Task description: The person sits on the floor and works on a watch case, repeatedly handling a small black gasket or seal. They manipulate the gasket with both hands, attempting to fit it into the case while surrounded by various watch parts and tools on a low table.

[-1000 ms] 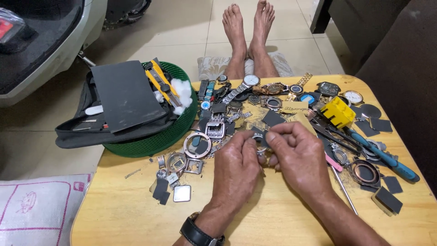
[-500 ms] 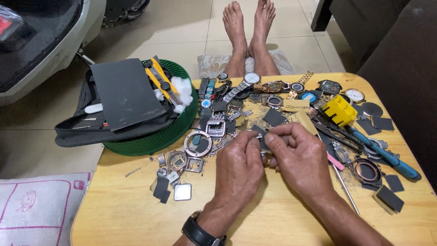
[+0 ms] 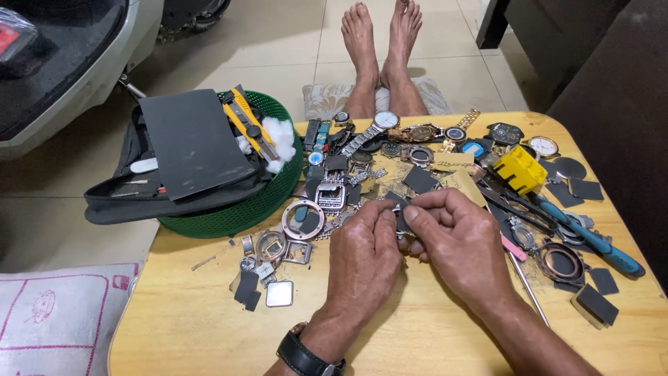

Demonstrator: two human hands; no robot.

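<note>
Head view shows a small dark metal watch part (image 3: 401,221) pinched between your two hands, just above the middle of the round-cornered wooden table (image 3: 209,334). Your left hand (image 3: 365,261) closes on it from the left with thumb and forefinger narrow around it; your right hand (image 3: 459,244) meets it from the right, its fingers (image 3: 417,211) curled tight over the top edge. Most of the part is hidden by both grips, so you cannot tell its long axis; both hands are equally close, touching it.

Just beyond your knuckles lies a scatter of loose watch cases, bezels and dark square pads (image 3: 327,202), with a row of assembled wristwatches (image 3: 417,132) farther out. To your right sit a yellow plastic block (image 3: 518,169) and blue-handled pliers (image 3: 591,240). To your left, a round green plastic basket (image 3: 271,198) carries a black zip pouch (image 3: 188,146), a yellow utility knife (image 3: 243,118) and white cotton wool (image 3: 280,143). Past the table edge are pale floor tiles (image 3: 278,42) and a pair of bare feet (image 3: 379,42).
</note>
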